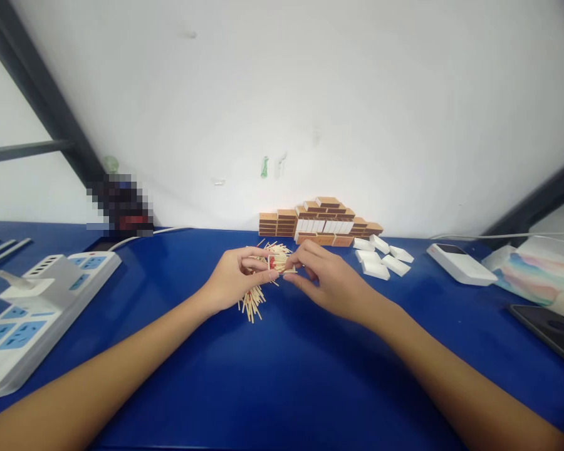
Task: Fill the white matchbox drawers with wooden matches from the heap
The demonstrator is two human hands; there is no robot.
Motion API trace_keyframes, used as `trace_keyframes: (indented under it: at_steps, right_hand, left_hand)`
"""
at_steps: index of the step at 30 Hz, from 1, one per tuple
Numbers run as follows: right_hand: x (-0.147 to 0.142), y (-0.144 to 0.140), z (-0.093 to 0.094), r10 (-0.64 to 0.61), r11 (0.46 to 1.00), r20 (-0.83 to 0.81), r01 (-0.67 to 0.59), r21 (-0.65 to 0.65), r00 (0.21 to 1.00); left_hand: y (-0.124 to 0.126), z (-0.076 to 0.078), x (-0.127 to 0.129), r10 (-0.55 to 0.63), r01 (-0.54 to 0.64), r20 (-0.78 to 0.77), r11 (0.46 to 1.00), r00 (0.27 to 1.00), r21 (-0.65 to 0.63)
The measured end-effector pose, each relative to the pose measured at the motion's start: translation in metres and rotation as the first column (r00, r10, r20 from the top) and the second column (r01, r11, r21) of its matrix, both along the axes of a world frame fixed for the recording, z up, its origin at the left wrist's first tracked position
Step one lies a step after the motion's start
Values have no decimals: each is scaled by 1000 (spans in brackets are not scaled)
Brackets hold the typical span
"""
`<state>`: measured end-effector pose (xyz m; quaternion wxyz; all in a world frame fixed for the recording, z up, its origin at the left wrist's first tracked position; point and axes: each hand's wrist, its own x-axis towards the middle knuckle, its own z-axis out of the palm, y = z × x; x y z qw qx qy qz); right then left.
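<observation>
Both hands meet over the blue worktop (282, 376): the left hand (232, 279) has its grip pinched on a small matchbox tray (277, 262), and the right hand (326, 279) closes its fingertips on the tray's other end. Loose matchsticks (251, 304) lie under the left hand. Filling the tray seems in hand; next comes careful alignment. Beyond stand stacked matchboxes (322, 222), with white sleeves (380, 257) beside them.

Head-mounted, single view: faces forward and down across the blue surface (282, 388) toward the white wall (310, 94); close range, hands central.
</observation>
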<state>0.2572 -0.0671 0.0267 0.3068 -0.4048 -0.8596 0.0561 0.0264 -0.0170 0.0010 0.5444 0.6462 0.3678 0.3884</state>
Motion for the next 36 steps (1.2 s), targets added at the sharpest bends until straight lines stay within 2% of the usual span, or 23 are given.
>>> trace_keyframes:
  at_steps: [7,14,22,27,31,36]
  right_hand:
    - [0,3,-1,-1,1000,-115,2,4,993]
    - [0,0,0,22,999,-20,-23,-27,1000]
    - [2,0,6,33,993,-120,-46,-110,992]
    - [1,2,0,49,997,-82,-53,-51,995]
    - [1,2,0,40,999,-58,-40,4,997]
    - [6,2,7,-15,1000,-66,16,12,998]
  left_hand:
    - [-2,1,-2,-47,48,-17,999,999,15]
    - [-7,0,2,-116,120,-82,991,990,51]
    - [-5,3,-1,-103,113,-116,991,988,78]
    - [-8,2,0,-147,168,-146,975,978,144]
    - [-7,3,0,-129,140,-108,984,986,107]
    - [-2,2,-1,-54,55,-21,998,998,32]
